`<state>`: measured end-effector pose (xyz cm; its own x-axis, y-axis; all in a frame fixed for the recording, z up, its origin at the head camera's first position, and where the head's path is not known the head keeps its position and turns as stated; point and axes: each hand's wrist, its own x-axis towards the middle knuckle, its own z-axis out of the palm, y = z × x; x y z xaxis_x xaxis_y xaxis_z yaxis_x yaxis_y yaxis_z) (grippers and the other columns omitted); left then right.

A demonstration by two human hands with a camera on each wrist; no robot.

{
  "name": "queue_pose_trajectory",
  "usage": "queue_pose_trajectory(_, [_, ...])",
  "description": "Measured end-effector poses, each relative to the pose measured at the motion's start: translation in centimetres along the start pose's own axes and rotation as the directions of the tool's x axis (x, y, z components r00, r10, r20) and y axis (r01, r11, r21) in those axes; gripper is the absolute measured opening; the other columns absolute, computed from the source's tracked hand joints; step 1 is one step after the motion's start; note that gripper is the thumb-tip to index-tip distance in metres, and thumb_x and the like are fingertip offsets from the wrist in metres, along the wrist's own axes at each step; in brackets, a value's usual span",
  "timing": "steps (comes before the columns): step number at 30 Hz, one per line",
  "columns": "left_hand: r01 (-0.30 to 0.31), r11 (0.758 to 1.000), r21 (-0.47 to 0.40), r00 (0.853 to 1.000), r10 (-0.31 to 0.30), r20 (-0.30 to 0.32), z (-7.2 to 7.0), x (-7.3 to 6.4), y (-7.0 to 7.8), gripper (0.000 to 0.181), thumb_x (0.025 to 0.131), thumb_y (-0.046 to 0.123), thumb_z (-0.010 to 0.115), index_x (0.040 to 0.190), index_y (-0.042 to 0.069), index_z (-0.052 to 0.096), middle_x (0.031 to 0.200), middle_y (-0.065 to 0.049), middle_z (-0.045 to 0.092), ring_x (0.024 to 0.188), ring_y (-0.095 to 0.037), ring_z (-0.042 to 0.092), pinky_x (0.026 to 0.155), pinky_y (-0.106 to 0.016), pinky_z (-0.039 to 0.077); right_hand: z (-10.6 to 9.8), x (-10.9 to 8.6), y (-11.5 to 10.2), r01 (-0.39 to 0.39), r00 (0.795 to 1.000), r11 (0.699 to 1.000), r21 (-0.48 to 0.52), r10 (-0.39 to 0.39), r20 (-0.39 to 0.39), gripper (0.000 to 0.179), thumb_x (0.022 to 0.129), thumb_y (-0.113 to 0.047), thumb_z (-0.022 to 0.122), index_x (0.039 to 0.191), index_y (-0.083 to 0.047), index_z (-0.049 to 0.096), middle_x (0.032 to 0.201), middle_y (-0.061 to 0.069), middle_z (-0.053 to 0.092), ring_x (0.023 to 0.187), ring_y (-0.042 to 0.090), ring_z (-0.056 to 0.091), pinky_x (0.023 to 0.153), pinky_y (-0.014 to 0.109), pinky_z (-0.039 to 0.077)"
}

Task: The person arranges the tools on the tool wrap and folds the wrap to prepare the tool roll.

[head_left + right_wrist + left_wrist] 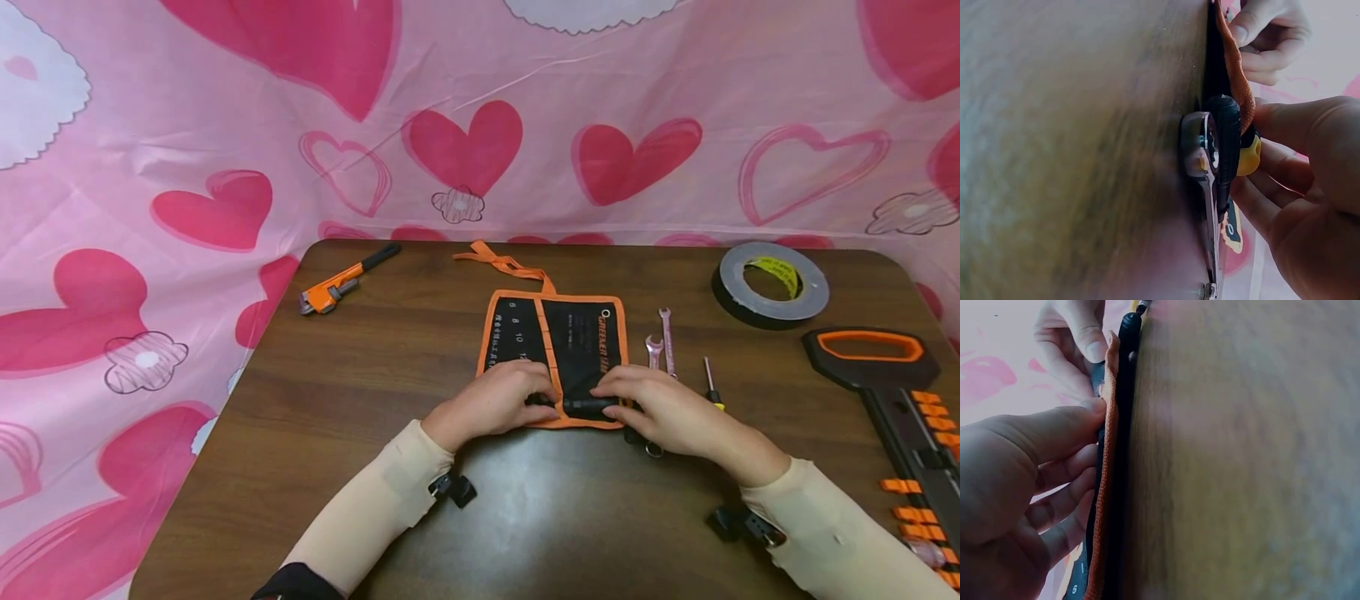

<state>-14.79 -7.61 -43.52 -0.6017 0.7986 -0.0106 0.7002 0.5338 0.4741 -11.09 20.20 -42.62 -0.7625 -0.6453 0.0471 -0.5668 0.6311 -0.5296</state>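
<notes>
A black tool pouch [581,333] with orange trim lies flat on the table, numbers printed down its left panel. Across its near end lies a black-handled screwdriver [587,407], its shaft hidden at the pouch's orange middle strip. My left hand [501,400] pinches the pouch by that strip, thumb near the close edge. At the other side my right hand [667,408] grips the handle between thumb and fingers; its yellow end [1249,156] shows in the right wrist view. Beside that hand lie two wrenches [667,337] and another black handle [1225,137].
An orange pipe wrench [330,292] lies far left. To the right are a small screwdriver [709,383], a roll of tape [810,287] and a black rack with orange clips [892,425]. Orange ties [510,265] trail behind the pouch. A pink heart-print cloth [540,208] hangs behind the table.
</notes>
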Motion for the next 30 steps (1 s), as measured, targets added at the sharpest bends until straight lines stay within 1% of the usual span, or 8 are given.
queue_pose_trajectory(5, [0.011, 1.000, -0.027, 1.000, -0.011, 0.012, -0.01, 0.26, 0.08, 0.014, 0.103, 0.027, 0.077, 0.106, 0.016, 0.083, 0.101, 0.004, 0.073, 0.089, -0.007, 0.062, 0.082, -0.022, 0.055, 0.04, -0.02, 0.00, -0.014, 1.000, 1.000, 0.002, 0.014, 0.000, 0.023, 0.101, -0.014, 0.077, 0.124, -0.013, 0.080, 0.118, -0.003, 0.074, 0.107, 0.019, 0.071, 0.091, 0.046, 0.062])
queue_pose_trajectory(9, [0.032, 0.999, -0.045, 0.999, -0.030, 0.030, -0.05, 0.49, 0.21, 0.012, 0.104, 0.024, 0.075, 0.105, 0.015, 0.083, 0.100, 0.004, 0.072, 0.088, -0.007, 0.063, 0.081, -0.021, 0.055, 0.19, -0.14, 0.04, -0.010, 1.000, 1.000, -0.003, 0.010, -0.013, 0.024, 0.101, -0.013, 0.077, 0.124, -0.013, 0.081, 0.119, -0.003, 0.074, 0.107, 0.020, 0.071, 0.091, 0.047, 0.062])
queue_pose_trajectory(12, [0.038, 0.999, -0.038, 0.998, -0.036, 0.044, -0.13, 0.59, 0.32, 0.012, 0.105, 0.022, 0.073, 0.104, 0.015, 0.083, 0.099, 0.004, 0.071, 0.088, -0.007, 0.062, 0.082, -0.021, 0.054, 0.23, -0.22, 0.07, -0.004, 1.000, 1.000, -0.003, 0.004, -0.021, 0.024, 0.100, -0.012, 0.078, 0.124, -0.013, 0.081, 0.118, -0.003, 0.074, 0.107, 0.019, 0.071, 0.090, 0.046, 0.062])
queue_pose_trajectory(18, [0.018, 1.000, -0.011, 0.999, -0.017, 0.047, -0.17, 0.66, 0.31, 0.011, 0.106, 0.020, 0.070, 0.100, 0.017, 0.079, 0.097, 0.006, 0.069, 0.086, -0.007, 0.059, 0.079, -0.020, 0.051, 0.21, -0.21, 0.19, 0.001, 1.000, 1.000, 0.004, -0.001, -0.023, 0.023, 0.100, -0.013, 0.078, 0.123, -0.013, 0.081, 0.118, -0.003, 0.074, 0.106, 0.019, 0.071, 0.089, 0.045, 0.062])
queue_pose_trajectory(23, [-0.004, 1.000, -0.009, 0.999, 0.005, 0.048, -0.08, 0.70, 0.12, 0.011, 0.106, 0.019, 0.068, 0.096, 0.018, 0.074, 0.094, 0.007, 0.064, 0.085, -0.007, 0.056, 0.077, -0.020, 0.047, 0.22, -0.27, 0.26, 0.006, 1.000, 1.000, 0.007, -0.006, -0.029, 0.023, 0.100, -0.012, 0.078, 0.123, -0.012, 0.081, 0.117, -0.003, 0.074, 0.105, 0.018, 0.071, 0.089, 0.044, 0.062])
queue_pose_trajectory(27, [-0.010, 0.999, -0.038, 0.999, 0.012, 0.050, 0.00, 0.61, -0.14, 0.011, 0.105, 0.018, 0.067, 0.095, 0.018, 0.070, 0.092, 0.007, 0.062, 0.084, -0.007, 0.055, 0.079, -0.021, 0.046, 0.28, -0.30, 0.30, -0.003, 1.000, 1.000, 0.011, 0.003, -0.022, 0.024, 0.100, -0.012, 0.078, 0.124, -0.013, 0.081, 0.117, -0.004, 0.074, 0.105, 0.016, 0.071, 0.089, 0.043, 0.062])
queue_pose_trajectory(30, [0.003, 0.996, -0.089, 0.999, 0.002, 0.048, 0.00, 0.56, -0.34, 0.010, 0.105, 0.016, 0.066, 0.096, 0.018, 0.069, 0.092, 0.007, 0.062, 0.084, -0.006, 0.055, 0.079, -0.020, 0.046, 0.25, -0.32, 0.27, -0.011, 1.000, 1.000, 0.013, 0.011, -0.021, 0.024, 0.100, -0.012, 0.078, 0.124, -0.013, 0.081, 0.117, -0.004, 0.074, 0.105, 0.015, 0.071, 0.089, 0.042, 0.062])
